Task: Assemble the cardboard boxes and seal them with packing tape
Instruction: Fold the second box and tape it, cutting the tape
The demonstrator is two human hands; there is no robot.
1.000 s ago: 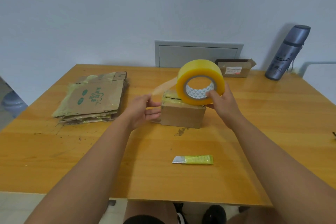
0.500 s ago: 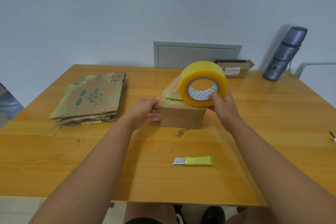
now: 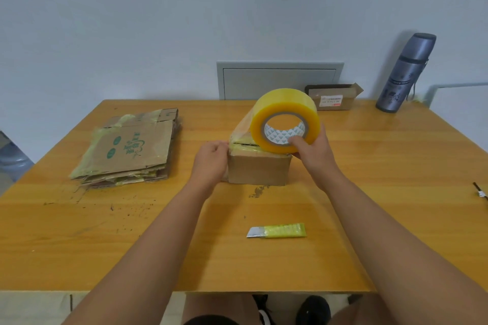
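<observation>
- Flattened cartons (image 3: 129, 149) lie stacked near the counter (image 3: 383, 192)'s left edge.
- Small box (image 3: 260, 169) sits mid-counter; contents hidden.
- Right grip (image 3: 315, 152) holds the tape roll (image 3: 284, 120) atop it.
- Left grip (image 3: 211, 159) pinches the tape end against the box's left edge.
- Cutter (image 3: 277, 230) lies near the front edge.

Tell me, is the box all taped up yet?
Not yet. The small box is folded up. The right hand holds the tape roll over it, while the left hand presses the tape end at its left edge. The top slit looks untaped, and the flat boxes wait.
</observation>
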